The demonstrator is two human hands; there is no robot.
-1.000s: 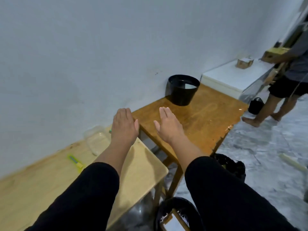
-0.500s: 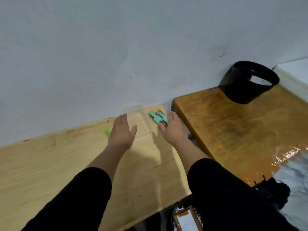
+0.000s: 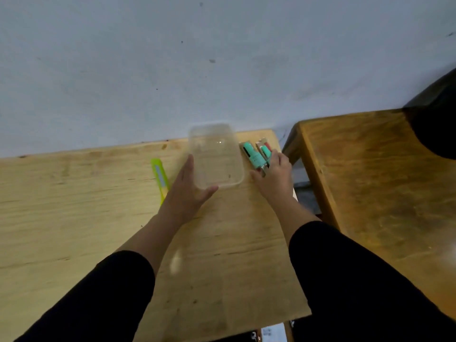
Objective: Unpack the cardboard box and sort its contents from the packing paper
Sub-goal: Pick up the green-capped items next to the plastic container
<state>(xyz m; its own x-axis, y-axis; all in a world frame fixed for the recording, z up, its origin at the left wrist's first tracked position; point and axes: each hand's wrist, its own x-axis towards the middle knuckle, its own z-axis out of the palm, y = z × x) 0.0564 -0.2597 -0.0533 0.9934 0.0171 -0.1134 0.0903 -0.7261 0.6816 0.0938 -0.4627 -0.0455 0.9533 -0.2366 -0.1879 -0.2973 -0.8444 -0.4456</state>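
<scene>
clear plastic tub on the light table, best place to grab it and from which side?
Take the clear tub by its long side walls, coming from above and the near end. It sits upright and open-topped, and the left hand already lies along its left wall. The right hand is busy at the green items.

Pretty dim shot overall, flat indoor light with a cool grey cast on the wall [image 3: 222, 58]. No hard shadows, just a soft dark patch on the pale surface [image 3: 74, 206] under the forearms. The whole frame is a bit soft and smeary, and the clear plastic tub [image 3: 217, 154] nearly vanishes apart from 1 tiny glint. Wide-angle bend is obvious, the surface edges bow and the black sleeves [image 3: 357, 280] balloon at the bottom. The darker surface [image 3: 382, 181] has a dull sheen.
</scene>
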